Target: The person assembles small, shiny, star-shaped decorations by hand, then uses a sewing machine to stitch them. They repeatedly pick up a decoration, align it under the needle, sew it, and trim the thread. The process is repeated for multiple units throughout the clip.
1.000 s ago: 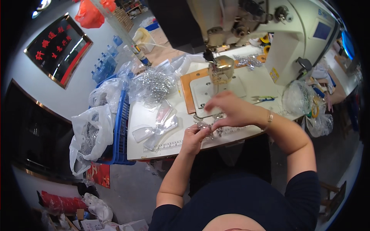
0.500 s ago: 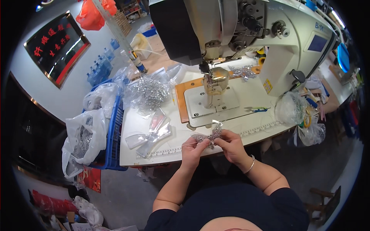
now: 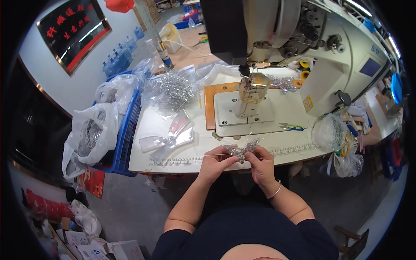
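Butterfly-shaped ornament [image 3: 239,152] looks silvery and glittering, spreading out to both sides

White table [image 3: 203,141] with apparently plastic strips [image 3: 162,143]

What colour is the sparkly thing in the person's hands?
The sparkly thing is silver, seen best in the head view.

Glittery piece [image 3: 239,151] mid-frame looks silver, though it's kinda too tiny to swear to. Worktop [image 3: 198,126] is off-white, ruler strip [image 3: 173,161] white with dark ticks, sewing machine [image 3: 325,80] creamy, basket [image 3: 126,145] at left solid blue, hanging bag [image 3: 119,4] upper left orangey-red.
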`<control>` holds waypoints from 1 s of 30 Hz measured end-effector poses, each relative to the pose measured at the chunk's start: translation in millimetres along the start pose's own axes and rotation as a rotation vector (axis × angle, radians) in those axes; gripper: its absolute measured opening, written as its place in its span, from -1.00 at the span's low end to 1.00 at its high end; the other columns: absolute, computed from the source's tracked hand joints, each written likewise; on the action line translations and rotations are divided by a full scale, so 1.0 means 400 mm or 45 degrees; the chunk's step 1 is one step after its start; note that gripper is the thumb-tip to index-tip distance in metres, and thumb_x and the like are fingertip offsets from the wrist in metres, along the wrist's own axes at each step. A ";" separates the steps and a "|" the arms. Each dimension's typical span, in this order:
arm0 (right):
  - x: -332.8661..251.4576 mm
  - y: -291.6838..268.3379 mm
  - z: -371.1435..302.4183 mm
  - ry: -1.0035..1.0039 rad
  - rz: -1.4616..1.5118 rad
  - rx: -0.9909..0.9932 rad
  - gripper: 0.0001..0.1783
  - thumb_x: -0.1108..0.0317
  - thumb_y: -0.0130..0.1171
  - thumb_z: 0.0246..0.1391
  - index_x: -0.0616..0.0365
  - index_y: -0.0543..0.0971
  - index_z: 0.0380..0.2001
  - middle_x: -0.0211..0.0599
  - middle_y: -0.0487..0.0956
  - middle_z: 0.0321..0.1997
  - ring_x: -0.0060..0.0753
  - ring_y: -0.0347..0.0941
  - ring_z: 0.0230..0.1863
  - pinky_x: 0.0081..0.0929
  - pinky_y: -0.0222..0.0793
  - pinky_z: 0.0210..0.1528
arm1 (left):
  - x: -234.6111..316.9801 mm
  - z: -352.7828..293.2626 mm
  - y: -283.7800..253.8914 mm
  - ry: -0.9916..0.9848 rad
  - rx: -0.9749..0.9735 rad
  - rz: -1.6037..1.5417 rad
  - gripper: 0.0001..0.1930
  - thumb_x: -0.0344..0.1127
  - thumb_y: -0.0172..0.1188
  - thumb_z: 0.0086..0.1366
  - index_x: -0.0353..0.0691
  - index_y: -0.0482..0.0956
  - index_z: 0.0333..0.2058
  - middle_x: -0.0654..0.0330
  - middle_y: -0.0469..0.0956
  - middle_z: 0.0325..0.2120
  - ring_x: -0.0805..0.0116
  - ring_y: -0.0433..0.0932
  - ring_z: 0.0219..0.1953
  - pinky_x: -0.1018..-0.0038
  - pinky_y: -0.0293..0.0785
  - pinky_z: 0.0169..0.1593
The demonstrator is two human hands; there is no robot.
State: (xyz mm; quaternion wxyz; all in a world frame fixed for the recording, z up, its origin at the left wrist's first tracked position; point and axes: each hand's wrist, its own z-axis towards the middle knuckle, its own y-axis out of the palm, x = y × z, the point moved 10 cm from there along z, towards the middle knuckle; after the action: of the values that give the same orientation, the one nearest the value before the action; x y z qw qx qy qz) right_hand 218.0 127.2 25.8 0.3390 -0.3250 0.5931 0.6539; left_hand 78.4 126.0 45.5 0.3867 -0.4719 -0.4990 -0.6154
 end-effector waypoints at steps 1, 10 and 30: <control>0.004 -0.001 0.002 0.007 0.012 0.007 -0.80 0.63 0.18 -0.05 0.30 0.53 -0.29 -0.36 0.55 -0.35 -0.61 0.44 -0.32 -0.66 0.36 -0.23 | -0.003 0.003 -0.005 -0.002 -0.005 0.022 -0.64 -0.48 0.23 0.10 -0.38 0.46 -0.08 0.19 0.56 -0.33 0.49 0.52 -0.28 0.58 0.44 -0.17; 0.059 -0.009 0.036 0.327 0.315 0.133 -0.83 0.51 0.16 0.01 0.25 0.52 -0.27 -0.36 0.54 -0.37 -0.54 0.43 -0.36 -0.60 0.36 -0.26 | -0.057 0.033 -0.085 -0.242 -0.091 -0.452 -0.61 -0.40 0.11 0.19 -0.37 0.37 0.01 0.01 0.52 -0.22 0.28 0.58 -0.27 0.51 0.50 -0.22; 0.080 0.025 0.032 0.348 0.306 0.080 -0.79 0.50 0.16 0.02 0.25 0.51 -0.22 -0.35 0.55 -0.29 -0.54 0.46 -0.28 -0.59 0.41 -0.21 | -0.088 0.044 -0.028 -0.150 0.054 -0.309 -0.65 -0.50 0.17 0.12 -0.36 0.40 -0.08 0.12 0.51 -0.26 0.39 0.52 -0.25 0.52 0.47 -0.22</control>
State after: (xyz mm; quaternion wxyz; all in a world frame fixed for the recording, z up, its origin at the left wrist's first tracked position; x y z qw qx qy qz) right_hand 191.4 141.1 5.9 0.1848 -0.3269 0.6885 0.6205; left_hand 80.3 145.7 9.6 0.2892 -0.4352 -0.5872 -0.6181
